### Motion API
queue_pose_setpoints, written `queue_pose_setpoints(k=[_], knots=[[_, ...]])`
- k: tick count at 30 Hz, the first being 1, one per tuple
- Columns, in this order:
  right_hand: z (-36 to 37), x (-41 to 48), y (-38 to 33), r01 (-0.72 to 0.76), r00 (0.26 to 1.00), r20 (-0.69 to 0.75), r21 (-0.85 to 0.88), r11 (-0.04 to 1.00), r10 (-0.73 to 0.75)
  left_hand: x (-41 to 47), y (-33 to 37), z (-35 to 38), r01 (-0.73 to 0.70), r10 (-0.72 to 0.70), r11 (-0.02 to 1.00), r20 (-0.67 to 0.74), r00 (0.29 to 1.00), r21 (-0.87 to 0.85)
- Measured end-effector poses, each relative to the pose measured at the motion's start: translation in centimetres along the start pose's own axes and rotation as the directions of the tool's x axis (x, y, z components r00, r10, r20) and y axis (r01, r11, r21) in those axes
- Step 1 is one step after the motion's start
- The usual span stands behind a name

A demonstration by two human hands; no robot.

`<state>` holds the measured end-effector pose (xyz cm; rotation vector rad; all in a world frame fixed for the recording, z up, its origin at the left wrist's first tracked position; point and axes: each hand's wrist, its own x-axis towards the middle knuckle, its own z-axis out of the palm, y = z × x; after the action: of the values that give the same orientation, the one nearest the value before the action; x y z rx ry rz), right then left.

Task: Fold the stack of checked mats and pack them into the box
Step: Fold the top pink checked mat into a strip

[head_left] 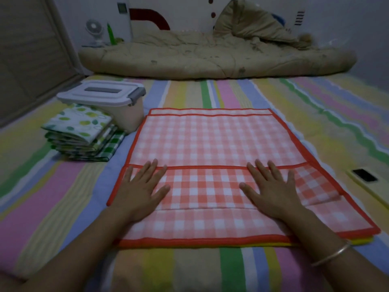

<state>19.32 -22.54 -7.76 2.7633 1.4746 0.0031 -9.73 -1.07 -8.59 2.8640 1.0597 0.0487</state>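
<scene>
Checked mats are what I'm working through, and the top one, an orange checked mat (214, 140), lies spread flat on the striped sheet (189, 91) right in front of me. Its near flap (202, 186) is turned up over the middle, so I judge I'm at the first fold of this mat, pressing the crease down. A yellow edge (362, 241) peeks out beneath its near right corner, which suggests at least one more mat lies underneath.

My left hand (140, 192) lies flat on the left part of the flap, fingers straight and spread, gripping nothing. My right hand (273, 192) does the same on the right part, palm down, fingers fanned, their tips reaching the flap's red border.

Next, I think, the far part has to come over or the folded band has to be doubled again, keeping the red edges lined up, until it matches the folded green mats (82, 133) piled to my left. Those sit just beside the box (126, 116), whose lid (101, 94) is on, so it needs opening before anything goes in.
</scene>
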Motion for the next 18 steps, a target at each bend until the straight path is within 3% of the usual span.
queue_pose_setpoints(k=[7,13,18], knots=[[-0.4,-0.2,1.4,0.021,0.999,0.045,0.029,0.999,-0.022,0.3,-0.1,0.5,0.006,-0.006,0.999,0.006,1.0,-0.039],[-0.9,-1.9,4.4,-0.082,0.995,0.059,0.033,0.996,0.08,0.5,-0.2,0.6,-0.004,0.003,0.999,-0.016,1.0,-0.04],[-0.8,-1.3,4.5,-0.097,0.992,0.089,0.07,0.993,0.091,0.4,-0.6,-0.1,0.009,-0.031,0.951,-0.067,0.997,-0.309]])
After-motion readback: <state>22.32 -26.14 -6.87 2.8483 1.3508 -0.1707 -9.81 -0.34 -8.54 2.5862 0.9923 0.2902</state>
